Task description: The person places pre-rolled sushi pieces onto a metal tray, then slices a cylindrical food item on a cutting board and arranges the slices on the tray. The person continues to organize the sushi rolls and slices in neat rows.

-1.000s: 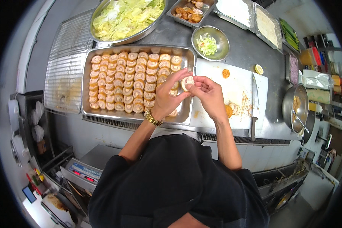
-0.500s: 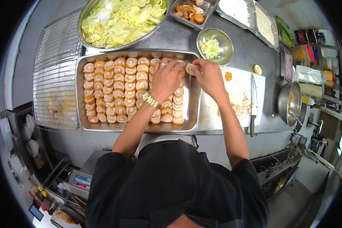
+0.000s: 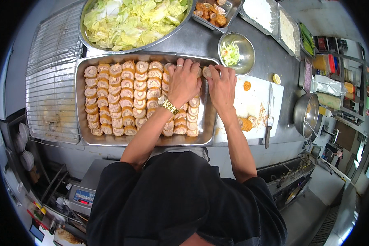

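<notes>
A deep steel tray [image 3: 151, 141] holds long rows of sliced meat rolls [image 3: 127, 92] with brown rims and pale spiral centres. My left hand [image 3: 185, 84], wearing a ring and a gold watch, lies over the far part of the right-hand rows. Its fingers are stretched out and partly hide the slices below. At the tray's far right corner, my right hand [image 3: 222, 86] pinches a single meat roll slice [image 3: 207, 72] between thumb and fingers. A few more cut slices [image 3: 246, 124] rest on the white cutting board [image 3: 250, 100], beside my right forearm.
A knife [image 3: 270, 112] lies along the board's right side, with half a lemon [image 3: 276, 78] beyond it. Behind the tray stand a large lettuce bowl [image 3: 83, 35] and a small steel bowl [image 3: 247, 53]. A wire rack [image 3: 49, 82] is at left, another bowl [image 3: 302, 117] at right.
My right hand has come down and slightly left with the slice, over the tray's far right corner. My left fingers have shifted a little, and the view has moved slightly.
</notes>
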